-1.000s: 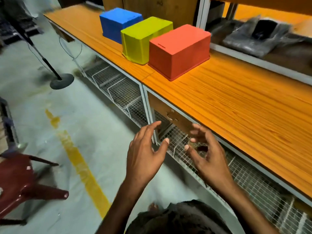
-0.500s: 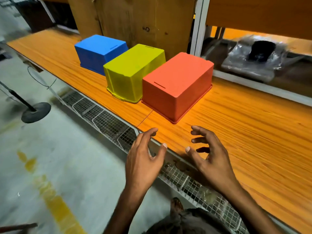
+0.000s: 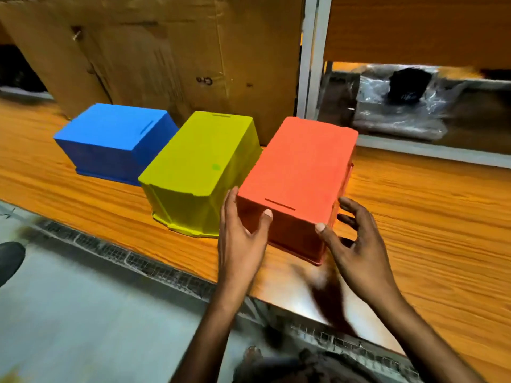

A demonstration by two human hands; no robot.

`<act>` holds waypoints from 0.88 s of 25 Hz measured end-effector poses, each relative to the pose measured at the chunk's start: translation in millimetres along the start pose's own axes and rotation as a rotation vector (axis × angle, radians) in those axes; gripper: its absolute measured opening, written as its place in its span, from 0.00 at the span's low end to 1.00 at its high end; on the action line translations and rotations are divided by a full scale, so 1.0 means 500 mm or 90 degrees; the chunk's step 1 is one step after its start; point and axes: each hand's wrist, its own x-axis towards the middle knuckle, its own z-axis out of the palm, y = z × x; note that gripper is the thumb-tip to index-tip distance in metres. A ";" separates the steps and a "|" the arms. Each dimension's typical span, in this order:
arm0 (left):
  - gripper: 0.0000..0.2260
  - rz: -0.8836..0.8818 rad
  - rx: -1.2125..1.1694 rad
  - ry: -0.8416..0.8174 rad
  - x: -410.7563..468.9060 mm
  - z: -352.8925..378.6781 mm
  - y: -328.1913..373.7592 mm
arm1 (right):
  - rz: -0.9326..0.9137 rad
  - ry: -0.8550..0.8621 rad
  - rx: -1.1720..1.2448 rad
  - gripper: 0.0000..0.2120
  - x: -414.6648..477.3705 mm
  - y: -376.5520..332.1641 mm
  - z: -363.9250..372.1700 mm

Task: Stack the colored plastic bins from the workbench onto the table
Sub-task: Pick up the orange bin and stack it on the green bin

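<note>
Three upside-down plastic bins stand side by side on the orange wooden workbench (image 3: 431,222): a blue bin (image 3: 110,131) on the left, a yellow-green bin (image 3: 201,164) in the middle and a red bin (image 3: 298,167) on the right. My left hand (image 3: 240,241) is at the red bin's near left corner, fingers straight along its side and thumb on its front face. At the near right corner my right hand (image 3: 356,250) has its thumb at the corner edge and its fingers spread beside the right wall. The red bin rests on the bench.
A large cardboard sheet (image 3: 166,51) leans behind the bins. A grey metal post (image 3: 311,51) rises behind the red bin, with plastic-wrapped dark items (image 3: 401,106) on a shelf to its right. Wire mesh baskets (image 3: 138,258) hang under the bench edge above a grey floor.
Both hands have moved forward from the bench's front edge to the red bin's near corners. The view has come closer to the bins.
</note>
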 end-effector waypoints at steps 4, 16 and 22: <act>0.36 -0.055 -0.039 -0.107 0.090 -0.006 -0.053 | 0.066 0.049 0.015 0.35 -0.006 -0.013 0.061; 0.22 -0.072 -0.174 -0.198 0.155 -0.007 -0.068 | 0.193 0.139 0.148 0.19 0.021 -0.044 0.075; 0.19 0.015 -0.269 -0.246 0.129 -0.030 0.010 | 0.105 0.160 0.163 0.25 -0.008 -0.084 -0.007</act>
